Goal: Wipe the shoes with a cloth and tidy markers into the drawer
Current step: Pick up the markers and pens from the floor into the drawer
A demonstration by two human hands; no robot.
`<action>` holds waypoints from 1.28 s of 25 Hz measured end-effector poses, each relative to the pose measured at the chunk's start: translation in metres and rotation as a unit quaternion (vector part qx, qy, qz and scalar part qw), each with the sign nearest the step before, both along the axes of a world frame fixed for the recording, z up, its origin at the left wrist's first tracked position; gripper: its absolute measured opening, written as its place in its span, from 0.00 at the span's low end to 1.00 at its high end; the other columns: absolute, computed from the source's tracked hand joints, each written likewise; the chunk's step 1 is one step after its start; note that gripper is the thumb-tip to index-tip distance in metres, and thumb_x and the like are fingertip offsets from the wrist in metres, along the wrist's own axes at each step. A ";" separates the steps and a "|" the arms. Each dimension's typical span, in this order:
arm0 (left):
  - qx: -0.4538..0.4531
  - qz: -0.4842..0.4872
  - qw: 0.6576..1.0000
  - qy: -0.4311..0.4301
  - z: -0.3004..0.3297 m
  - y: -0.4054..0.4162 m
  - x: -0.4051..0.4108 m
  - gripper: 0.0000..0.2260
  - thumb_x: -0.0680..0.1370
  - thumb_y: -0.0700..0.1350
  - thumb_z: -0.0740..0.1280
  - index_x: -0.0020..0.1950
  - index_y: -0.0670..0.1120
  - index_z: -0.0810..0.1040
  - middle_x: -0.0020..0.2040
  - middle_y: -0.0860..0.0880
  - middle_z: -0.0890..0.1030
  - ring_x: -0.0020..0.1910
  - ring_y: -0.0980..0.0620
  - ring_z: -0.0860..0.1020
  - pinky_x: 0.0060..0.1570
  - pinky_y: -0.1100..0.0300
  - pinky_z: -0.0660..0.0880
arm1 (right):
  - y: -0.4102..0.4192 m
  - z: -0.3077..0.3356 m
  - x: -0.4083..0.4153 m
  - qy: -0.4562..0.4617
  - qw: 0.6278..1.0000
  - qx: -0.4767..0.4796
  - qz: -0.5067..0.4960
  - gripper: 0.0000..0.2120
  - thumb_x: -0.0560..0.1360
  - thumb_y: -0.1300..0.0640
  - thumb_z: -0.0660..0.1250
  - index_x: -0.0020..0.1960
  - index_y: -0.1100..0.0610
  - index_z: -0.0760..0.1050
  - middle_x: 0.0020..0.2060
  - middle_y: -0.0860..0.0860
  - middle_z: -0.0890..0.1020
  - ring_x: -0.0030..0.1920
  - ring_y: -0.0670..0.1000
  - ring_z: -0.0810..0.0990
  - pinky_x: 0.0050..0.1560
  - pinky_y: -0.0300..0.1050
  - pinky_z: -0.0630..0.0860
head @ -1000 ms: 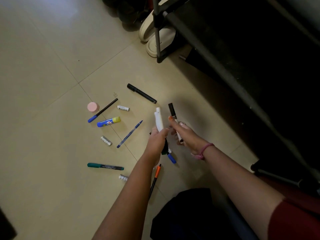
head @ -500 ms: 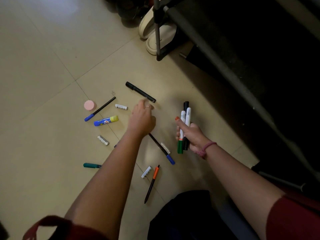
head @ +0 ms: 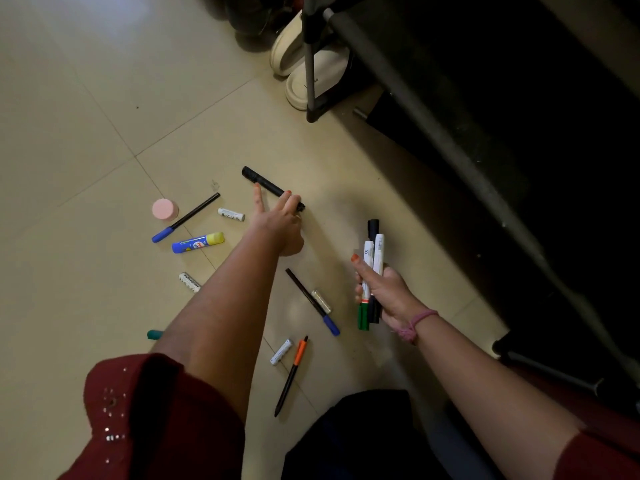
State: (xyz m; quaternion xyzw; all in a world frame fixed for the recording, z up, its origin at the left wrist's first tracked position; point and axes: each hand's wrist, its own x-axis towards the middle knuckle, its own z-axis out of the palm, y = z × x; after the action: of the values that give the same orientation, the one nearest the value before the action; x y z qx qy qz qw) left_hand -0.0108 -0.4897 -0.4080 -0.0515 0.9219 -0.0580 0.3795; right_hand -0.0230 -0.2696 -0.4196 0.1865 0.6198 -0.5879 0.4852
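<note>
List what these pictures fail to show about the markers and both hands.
- Teal marker, head view: the left forearm covers all but one end.
- Left hand on the black marker: grip unclear, fingers seen from behind.
- Bundle of markers in the right hand: count unclear, they overlap.
- Drawer: not visible; right side too dark.

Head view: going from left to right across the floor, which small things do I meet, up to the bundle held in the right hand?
Pink jar → glue stick → white cap → black marker → orange-capped pen → marker bundle in the right hand.
</note>
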 end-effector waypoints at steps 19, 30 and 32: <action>0.497 0.589 0.487 0.411 0.052 0.061 0.073 0.09 0.75 0.41 0.71 0.54 0.52 0.82 0.54 0.53 0.81 0.54 0.59 0.80 0.53 0.62 0.78 | -0.039 0.028 0.008 -0.022 0.986 -0.133 0.096 0.16 0.66 0.55 0.77 0.49 0.55 0.74 0.37 0.52 0.83 0.38 0.49 0.83 0.39 0.41 0.79; -0.022 0.388 0.913 0.125 -0.014 -0.026 0.271 0.18 0.75 0.39 0.67 0.64 0.47 0.77 0.63 0.46 0.75 0.64 0.43 0.70 0.66 0.46 0.60 | 0.001 0.023 0.015 -0.014 0.990 -0.064 0.127 0.08 0.75 0.64 0.66 0.53 0.56 0.77 0.34 0.50 0.79 0.31 0.45 0.79 0.34 0.37 0.78; -0.035 0.358 0.923 0.141 -0.016 -0.026 0.267 0.15 0.74 0.38 0.68 0.60 0.46 0.79 0.60 0.47 0.78 0.64 0.43 0.72 0.67 0.47 0.58 | 0.005 0.019 0.016 -0.016 0.989 -0.050 0.135 0.08 0.75 0.64 0.66 0.52 0.55 0.77 0.34 0.49 0.80 0.31 0.45 0.79 0.35 0.37 0.78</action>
State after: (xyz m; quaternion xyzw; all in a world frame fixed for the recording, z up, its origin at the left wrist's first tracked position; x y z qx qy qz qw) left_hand 0.2565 -0.5158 -0.4241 -0.3987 0.8835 0.0570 0.2393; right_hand -0.0070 -0.2642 -0.4004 0.0860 0.6014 -0.5444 0.5785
